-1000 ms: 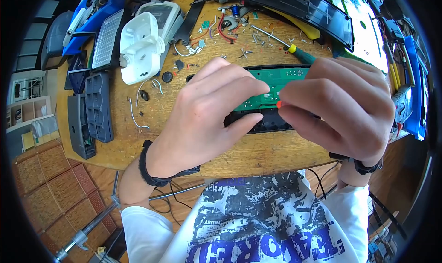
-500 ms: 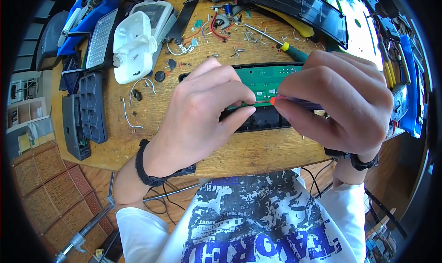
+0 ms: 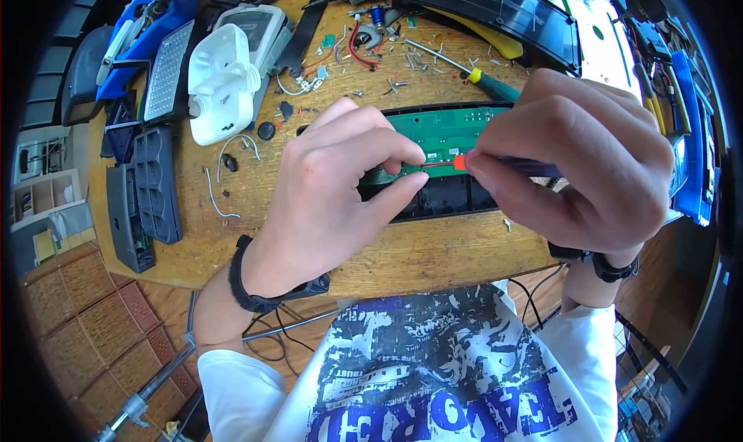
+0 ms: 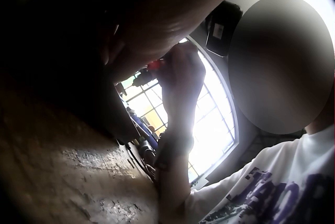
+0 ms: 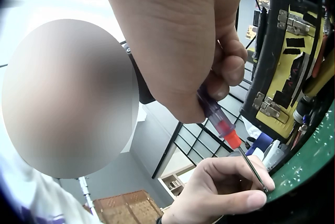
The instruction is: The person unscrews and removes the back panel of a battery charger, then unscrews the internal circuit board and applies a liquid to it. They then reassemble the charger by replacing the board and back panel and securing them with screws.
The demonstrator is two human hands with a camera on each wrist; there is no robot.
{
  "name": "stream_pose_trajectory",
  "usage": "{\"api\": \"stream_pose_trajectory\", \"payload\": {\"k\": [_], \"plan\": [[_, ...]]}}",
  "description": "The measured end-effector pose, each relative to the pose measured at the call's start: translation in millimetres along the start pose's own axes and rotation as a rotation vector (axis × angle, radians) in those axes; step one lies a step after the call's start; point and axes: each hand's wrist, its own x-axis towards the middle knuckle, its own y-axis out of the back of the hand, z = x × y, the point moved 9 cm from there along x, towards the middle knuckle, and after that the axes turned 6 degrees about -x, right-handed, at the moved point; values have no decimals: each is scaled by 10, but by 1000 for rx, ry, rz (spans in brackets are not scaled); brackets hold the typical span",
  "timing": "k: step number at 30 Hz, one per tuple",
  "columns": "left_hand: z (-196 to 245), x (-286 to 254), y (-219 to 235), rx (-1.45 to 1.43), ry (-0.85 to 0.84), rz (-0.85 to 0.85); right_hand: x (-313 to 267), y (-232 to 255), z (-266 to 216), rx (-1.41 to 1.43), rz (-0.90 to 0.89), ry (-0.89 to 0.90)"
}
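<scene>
In the head view my right hand [image 3: 580, 163] grips a screwdriver with a see-through purple handle and a red collar [image 3: 461, 162]. Its thin metal shaft [image 5: 251, 167] points left over a green circuit board [image 3: 441, 132], which lies in a long black housing [image 3: 457, 197]. Close by the screwdriver's tip is my left hand [image 3: 333, 175], its index finger and thumb on either side of the tip with a small gap between them. I cannot tell whether these fingers pinch something small there. The left wrist view is mostly dark.
Behind the board lies a green-and-yellow screwdriver [image 3: 491, 86] among scattered screws and wire bits. A white plastic shell [image 3: 224, 86] and a dark compartmented tray [image 3: 157, 185] stand on the left. A black panel [image 3: 495, 16] lies at the back right.
The left index finger has drawn in toward the thumb, around the screwdriver's tip. More of the shaft shows between the hands. The right hand keeps its grip, and the head view has shifted slightly.
</scene>
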Motion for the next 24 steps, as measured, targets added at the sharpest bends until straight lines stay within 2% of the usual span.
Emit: {"api": "stream_pose_trajectory", "payload": {"k": [3, 8, 10, 24], "plan": [[-8, 0, 1, -4, 9, -2, -28, 7, 4, 6, 32, 50], [14, 6, 4, -7, -34, 25, -30, 12, 5, 14, 24, 31], [-18, -1, 1, 0, 15, 6, -30, 21, 9, 19, 22, 23], [-19, -4, 23, 1, 27, 4, -68, 24, 14, 23, 60, 44]]}}
